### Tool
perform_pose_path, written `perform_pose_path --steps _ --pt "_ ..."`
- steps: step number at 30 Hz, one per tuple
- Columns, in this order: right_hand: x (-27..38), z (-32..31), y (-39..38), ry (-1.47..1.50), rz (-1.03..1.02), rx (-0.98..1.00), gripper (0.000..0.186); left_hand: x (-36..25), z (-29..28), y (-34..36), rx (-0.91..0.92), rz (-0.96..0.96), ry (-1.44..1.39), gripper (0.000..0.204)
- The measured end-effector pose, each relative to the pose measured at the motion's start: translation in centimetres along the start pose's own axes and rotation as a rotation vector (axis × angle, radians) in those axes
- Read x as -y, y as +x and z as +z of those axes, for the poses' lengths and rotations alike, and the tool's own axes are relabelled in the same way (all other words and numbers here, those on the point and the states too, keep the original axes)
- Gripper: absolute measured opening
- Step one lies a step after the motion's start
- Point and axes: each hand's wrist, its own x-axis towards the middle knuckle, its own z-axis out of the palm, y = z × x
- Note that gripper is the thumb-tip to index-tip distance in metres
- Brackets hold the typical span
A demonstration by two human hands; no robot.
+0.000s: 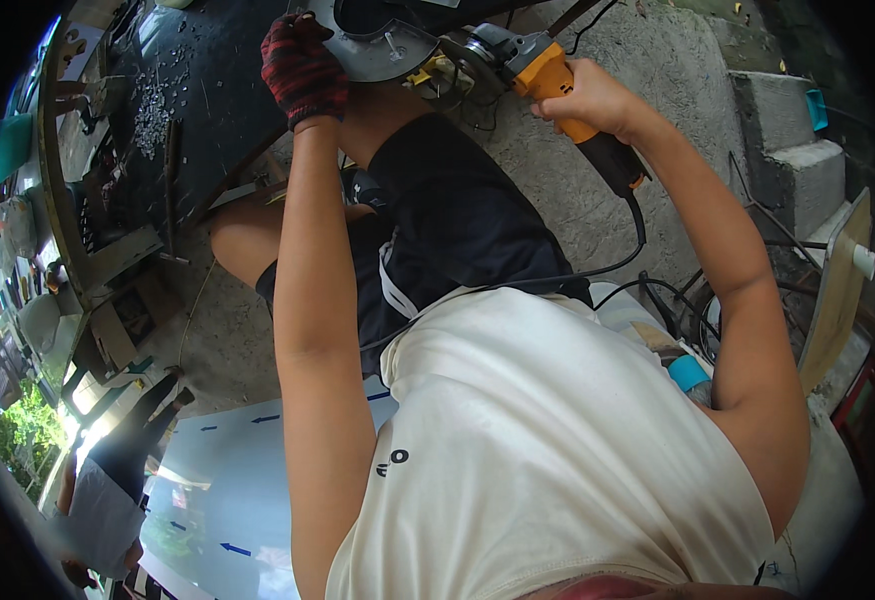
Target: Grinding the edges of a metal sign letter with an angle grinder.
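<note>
A red-and-black knitted glove covers my left hand (303,75), whose fingers are closed at the rim of a grey curved sheet-metal piece (367,62). The piece has a rounded outer edge and a dark hollow in its middle. My bare right hand (597,97) is wrapped around the orange-and-black body of an angle grinder (545,76). The grinder's head points left, close to the right end of the metal piece. Whether its disc touches the metal, I cannot tell. A black power cord (641,225) runs from the grinder's rear end across my lap.
A dark worktop (212,110) at the upper left carries many small metal scraps (153,115). Concrete steps (792,150) rise at the right, near a leaning wooden board (839,295). Another person (107,490) is at the lower left, beside a glossy pale-blue sheet (222,490).
</note>
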Motion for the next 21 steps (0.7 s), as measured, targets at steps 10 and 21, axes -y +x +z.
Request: perform_pose_path --steps 10,21 --pt "0.14 0.05 0.13 0.0 0.002 -0.005 0.041 0.14 0.05 -0.02 0.012 0.028 0.031 0.015" --pt "-0.34 -0.03 0.49 -0.004 0.016 0.023 0.04 0.54 0.0 -0.06 0.021 -0.015 -0.025 0.016"
